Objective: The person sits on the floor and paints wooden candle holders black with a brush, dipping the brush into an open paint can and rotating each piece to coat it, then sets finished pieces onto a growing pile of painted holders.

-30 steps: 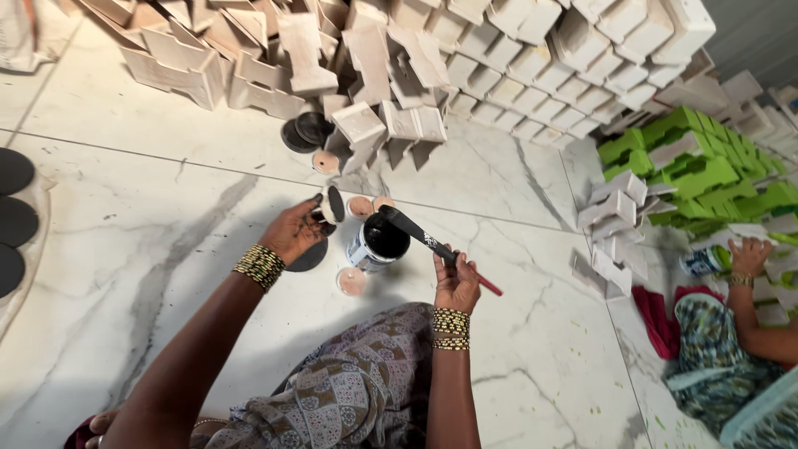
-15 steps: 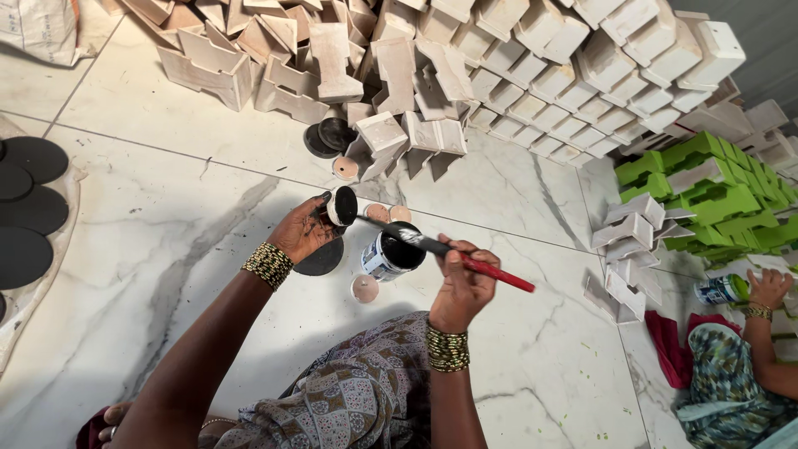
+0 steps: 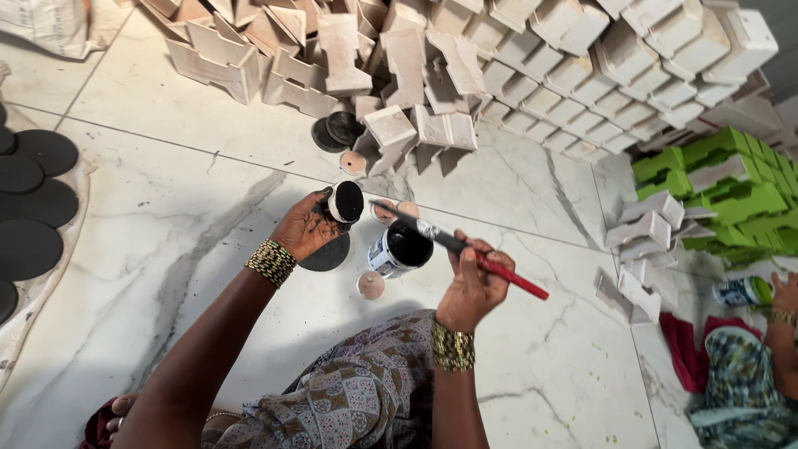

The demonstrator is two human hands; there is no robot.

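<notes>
Left hand point(image 3: 306, 226) pinches a small round disc point(image 3: 344, 202), black-painted and probably light, by its rim above the paint tin point(image 3: 401, 249); right hand point(image 3: 472, 287) grips the slim, stiff brush point(image 3: 465, 248) mid-handle.

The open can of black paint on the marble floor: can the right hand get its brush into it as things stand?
Probably yes. The open can of black paint stands uncovered just below the red-handled brush in the right hand, and nothing lies between them. The left hand, holding a small black-painted disc, is off to one side.
</notes>
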